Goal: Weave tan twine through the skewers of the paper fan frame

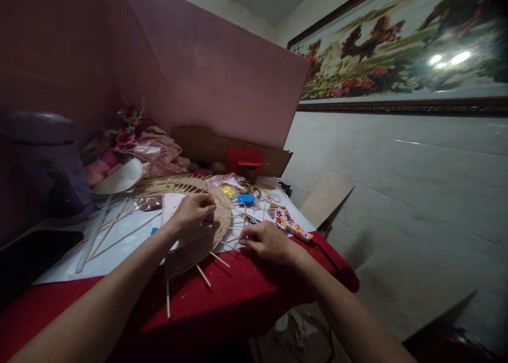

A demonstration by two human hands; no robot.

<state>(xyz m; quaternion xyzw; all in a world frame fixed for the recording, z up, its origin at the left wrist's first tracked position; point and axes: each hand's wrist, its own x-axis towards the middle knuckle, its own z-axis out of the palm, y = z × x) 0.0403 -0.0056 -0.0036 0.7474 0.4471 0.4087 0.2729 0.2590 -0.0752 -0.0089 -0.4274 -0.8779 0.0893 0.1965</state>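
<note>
A round woven straw piece [222,220], with thin sticks poking out around its rim, lies at the table's front edge and partly overhangs it. My left hand [193,213] is closed, its curled fingers at the inner edge of the weave. On the right side of the rim, my right hand [268,241] has thumb and fingers pinched together beside the protruding sticks [228,245]. Whatever sits between those right fingertips is too small to make out. Part of the woven piece is hidden behind my left forearm.
A flower-patterned glue gun [291,225] lies right of my right hand. Behind are a blue packet [246,199], a yellow packet [227,191] and loose straw strands. At left are a clear rod [93,238], a white fan-shaped piece [121,177] and a purple appliance [47,167].
</note>
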